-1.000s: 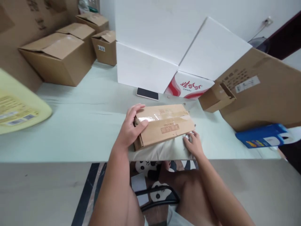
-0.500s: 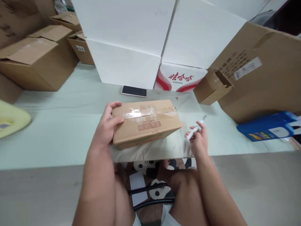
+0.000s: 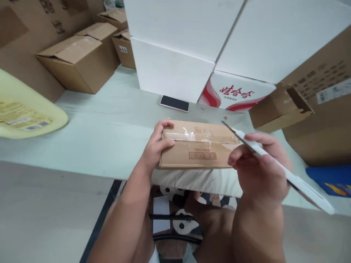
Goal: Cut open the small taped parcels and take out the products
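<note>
A brown cardboard box (image 3: 181, 155) lies at the table's front edge, with clear tape (image 3: 203, 136) running along its top seam. My left hand (image 3: 157, 146) grips its left end, thumb on the top and fingers over the far edge. Raised above the box's right end, my right hand (image 3: 260, 168) is closed around a white utility knife (image 3: 298, 180). The knife's thin dark blade (image 3: 228, 126) points up and left, over the far right part of the box. The hand and knife hide the box's right end.
Behind the box lie a phone (image 3: 174, 103) and stacked white boxes (image 3: 175, 69). A small open carton (image 3: 276, 109) and a blue package (image 3: 329, 179) stand at right. Brown boxes (image 3: 82, 69) and a yellow bottle (image 3: 27, 109) are at left.
My right hand has risen with the utility knife, closer to the camera, and its blade now points left over the box. The view has shifted; my left hand keeps its hold.
</note>
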Motion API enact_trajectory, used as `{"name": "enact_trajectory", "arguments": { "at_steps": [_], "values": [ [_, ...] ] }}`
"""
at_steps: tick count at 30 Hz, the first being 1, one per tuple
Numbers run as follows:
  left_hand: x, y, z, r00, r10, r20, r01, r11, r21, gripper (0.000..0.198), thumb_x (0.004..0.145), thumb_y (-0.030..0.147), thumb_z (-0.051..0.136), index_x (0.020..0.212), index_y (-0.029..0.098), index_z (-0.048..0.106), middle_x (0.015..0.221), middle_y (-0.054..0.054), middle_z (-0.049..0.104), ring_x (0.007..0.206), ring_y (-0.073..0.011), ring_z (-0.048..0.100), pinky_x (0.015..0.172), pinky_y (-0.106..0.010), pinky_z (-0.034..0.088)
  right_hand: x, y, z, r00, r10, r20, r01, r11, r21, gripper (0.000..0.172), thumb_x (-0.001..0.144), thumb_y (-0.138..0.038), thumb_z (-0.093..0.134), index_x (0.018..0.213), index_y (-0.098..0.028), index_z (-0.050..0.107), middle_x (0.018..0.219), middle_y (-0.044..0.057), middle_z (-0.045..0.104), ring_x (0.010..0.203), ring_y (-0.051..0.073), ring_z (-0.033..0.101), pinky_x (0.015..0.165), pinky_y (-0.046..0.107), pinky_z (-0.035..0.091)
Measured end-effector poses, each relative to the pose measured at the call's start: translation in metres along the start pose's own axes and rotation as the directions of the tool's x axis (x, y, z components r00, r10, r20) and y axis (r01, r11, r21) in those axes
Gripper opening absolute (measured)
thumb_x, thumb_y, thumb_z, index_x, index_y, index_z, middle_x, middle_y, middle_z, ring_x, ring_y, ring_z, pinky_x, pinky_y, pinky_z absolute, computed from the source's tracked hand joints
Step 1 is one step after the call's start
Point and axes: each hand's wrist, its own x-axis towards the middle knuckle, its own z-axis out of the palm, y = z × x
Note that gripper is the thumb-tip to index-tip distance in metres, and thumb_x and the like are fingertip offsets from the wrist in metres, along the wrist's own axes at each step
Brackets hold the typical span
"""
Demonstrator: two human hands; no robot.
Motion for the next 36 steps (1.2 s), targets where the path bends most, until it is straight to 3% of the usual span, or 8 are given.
{"name": "enact_trajectory", "arguments": {
  "at_steps": [3,8,14,21,27,36],
  "values": [
    [0.000,-0.001,-0.001,1.000,0.016,0.004,-0.016,1.000,0.000,0.044,0.066,0.031,0.059,0.110,0.026,0.059,0.140,-0.007,0.056,0.132,-0.0339,0.051,0.109,-0.046,0.047,-0.007,0.014,0.010,1.000,-0.022,0.019,0.022,1.000,-0.023,0.026,0.095,-0.048,0.060,0.084,-0.031,0.076,0.050,-0.002,0.055,0.040,0.013,0.049,0.038,0.027,0.037],
    [-0.004,-0.001,0.001,1.000,0.024,0.004,-0.024,0.998,-0.066,0.042,0.068,0.032,0.062,0.109,0.026,0.058,0.137,-0.007,0.054,0.135,-0.0351,0.046,0.117,-0.049,0.037,-0.014,0.018,0.017,0.970,0.087,0.228,-0.076,0.995,-0.057,0.022,0.095,-0.042,0.064,0.086,-0.024,0.075,0.054,-0.002,0.063,0.044,0.012,0.057,0.042,0.024,0.044],
    [-0.012,0.001,0.011,1.000,0.010,-0.029,-0.013,0.995,-0.104,0.037,0.070,0.032,0.062,0.106,0.027,0.056,0.132,-0.006,0.054,0.134,-0.0340,0.046,0.120,-0.050,0.033,-0.020,0.009,0.025,0.956,0.179,0.233,-0.145,0.977,-0.159,0.009,0.088,-0.028,0.071,0.082,-0.022,0.071,0.053,-0.004,0.063,0.041,0.009,0.054,0.039,0.019,0.041],
    [-0.014,-0.004,0.009,0.999,0.041,-0.019,-0.043,0.993,-0.112,0.035,0.073,0.032,0.062,0.107,0.026,0.057,0.132,-0.007,0.052,0.130,-0.0328,0.047,0.117,-0.050,0.035,-0.018,0.011,0.038,0.943,0.210,0.258,-0.150,0.961,-0.234,0.012,0.090,-0.028,0.067,0.080,-0.021,0.069,0.052,-0.005,0.064,0.041,0.009,0.058,0.044,0.019,0.046],
    [-0.013,-0.009,0.009,0.996,0.083,-0.014,-0.084,0.991,-0.100,0.036,0.072,0.031,0.064,0.107,0.028,0.057,0.131,-0.005,0.051,0.130,-0.0307,0.046,0.117,-0.047,0.034,-0.009,0.006,0.031,0.977,0.061,0.203,0.019,0.929,-0.370,0.010,0.088,-0.027,0.069,0.080,-0.021,0.071,0.068,-0.002,0.073,0.060,0.011,0.067,0.058,0.021,0.050],
    [-0.013,-0.010,0.012,0.993,0.115,-0.003,-0.115,0.991,-0.062,0.030,0.072,0.029,0.062,0.100,0.027,0.052,0.112,-0.005,0.051,0.115,-0.0269,0.051,0.100,-0.041,0.046,-0.010,0.012,0.031,0.978,-0.019,0.208,0.109,0.897,-0.429,0.010,0.089,-0.028,0.069,0.082,-0.022,0.072,0.072,-0.001,0.073,0.061,0.012,0.065,0.060,0.024,0.050]
  ]
}}
